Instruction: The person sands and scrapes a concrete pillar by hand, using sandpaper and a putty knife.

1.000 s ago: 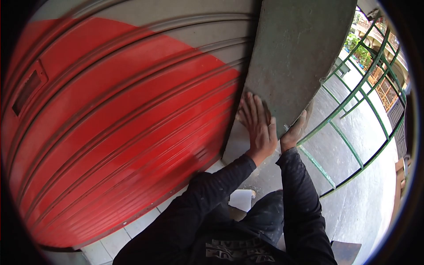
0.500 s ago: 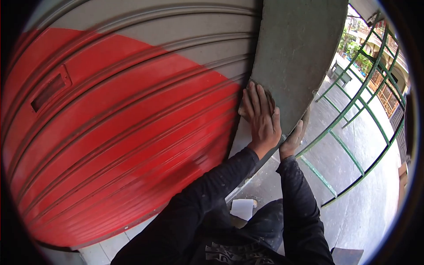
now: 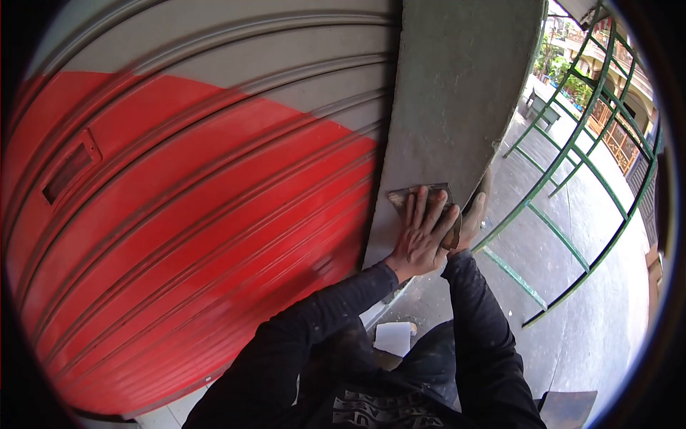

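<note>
Two hands on one grey column, one pressing one sheet.

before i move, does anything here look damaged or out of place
The grey pillar has a rough, nicked right edge above the right hand, breaking its otherwise clean line. A white piece lies on the floor near the right knee, easily kicked.

Ribbed red-and-grey metal shutter at left, beside flat grey upright pillar. Right of pillar: green metal-bar frame, above smooth pale-grey floor. White rectangular piece below pillar, before the person. Dark flat panel lower right.
</note>
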Demonstrator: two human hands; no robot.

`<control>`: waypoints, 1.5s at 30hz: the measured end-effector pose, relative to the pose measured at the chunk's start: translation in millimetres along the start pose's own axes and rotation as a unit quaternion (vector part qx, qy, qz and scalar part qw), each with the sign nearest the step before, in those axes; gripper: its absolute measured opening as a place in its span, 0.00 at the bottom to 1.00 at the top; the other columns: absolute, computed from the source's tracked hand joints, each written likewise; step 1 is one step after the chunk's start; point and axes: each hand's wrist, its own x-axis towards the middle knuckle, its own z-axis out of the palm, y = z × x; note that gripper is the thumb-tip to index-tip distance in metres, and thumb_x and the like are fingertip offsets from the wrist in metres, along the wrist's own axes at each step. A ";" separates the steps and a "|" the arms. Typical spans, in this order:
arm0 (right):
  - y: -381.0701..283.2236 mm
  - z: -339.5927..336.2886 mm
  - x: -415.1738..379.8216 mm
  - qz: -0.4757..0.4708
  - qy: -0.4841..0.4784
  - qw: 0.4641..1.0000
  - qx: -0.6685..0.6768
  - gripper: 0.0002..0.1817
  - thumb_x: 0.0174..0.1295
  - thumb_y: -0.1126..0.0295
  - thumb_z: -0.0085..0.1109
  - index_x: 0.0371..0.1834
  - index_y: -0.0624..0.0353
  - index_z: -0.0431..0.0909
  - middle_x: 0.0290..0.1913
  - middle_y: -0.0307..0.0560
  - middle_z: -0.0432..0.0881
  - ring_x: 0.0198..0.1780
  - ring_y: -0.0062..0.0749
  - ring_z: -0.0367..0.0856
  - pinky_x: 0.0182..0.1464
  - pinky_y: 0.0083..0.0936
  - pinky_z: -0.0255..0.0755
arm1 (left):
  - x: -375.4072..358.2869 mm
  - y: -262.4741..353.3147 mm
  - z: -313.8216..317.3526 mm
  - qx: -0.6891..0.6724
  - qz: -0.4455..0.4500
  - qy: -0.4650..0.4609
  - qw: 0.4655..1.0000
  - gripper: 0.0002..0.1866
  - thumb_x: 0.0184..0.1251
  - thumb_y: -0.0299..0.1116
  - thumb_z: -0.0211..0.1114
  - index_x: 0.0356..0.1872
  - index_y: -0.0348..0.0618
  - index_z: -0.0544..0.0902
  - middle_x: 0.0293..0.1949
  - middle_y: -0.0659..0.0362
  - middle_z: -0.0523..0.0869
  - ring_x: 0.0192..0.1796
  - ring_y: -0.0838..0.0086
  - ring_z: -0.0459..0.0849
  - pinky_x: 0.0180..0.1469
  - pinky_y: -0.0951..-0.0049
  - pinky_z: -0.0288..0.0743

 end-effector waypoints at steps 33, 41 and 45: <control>-150.7 -34.3 151.8 -0.205 -0.107 0.973 -0.001 0.44 0.78 0.45 0.48 0.88 0.54 0.43 0.87 0.54 0.49 0.87 0.49 0.46 0.85 0.43 0.45 | 104.4 55.5 -29.3 0.000 -0.129 0.056 0.990 0.42 0.74 0.44 0.51 0.85 0.38 0.51 0.84 0.32 0.38 0.83 0.26 0.31 0.78 0.28 0.24; -127.7 26.8 173.6 -0.377 -0.022 0.925 0.040 0.39 0.77 0.69 0.56 0.86 0.63 0.49 0.83 0.61 0.58 0.82 0.46 0.59 0.80 0.36 0.56 | -172.8 67.3 108.3 -0.306 -0.538 0.247 0.745 0.44 0.85 0.59 0.33 0.84 0.33 0.39 0.85 0.35 0.32 0.85 0.35 0.29 0.80 0.33 0.21; -128.9 25.8 168.9 -0.378 -0.022 0.925 0.034 0.37 0.79 0.67 0.55 0.85 0.65 0.51 0.78 0.60 0.67 0.76 0.43 0.69 0.74 0.34 0.67 | -129.7 65.7 90.3 -0.245 -0.553 0.211 0.767 0.43 0.85 0.58 0.34 0.85 0.33 0.37 0.85 0.37 0.31 0.86 0.40 0.26 0.80 0.37 0.20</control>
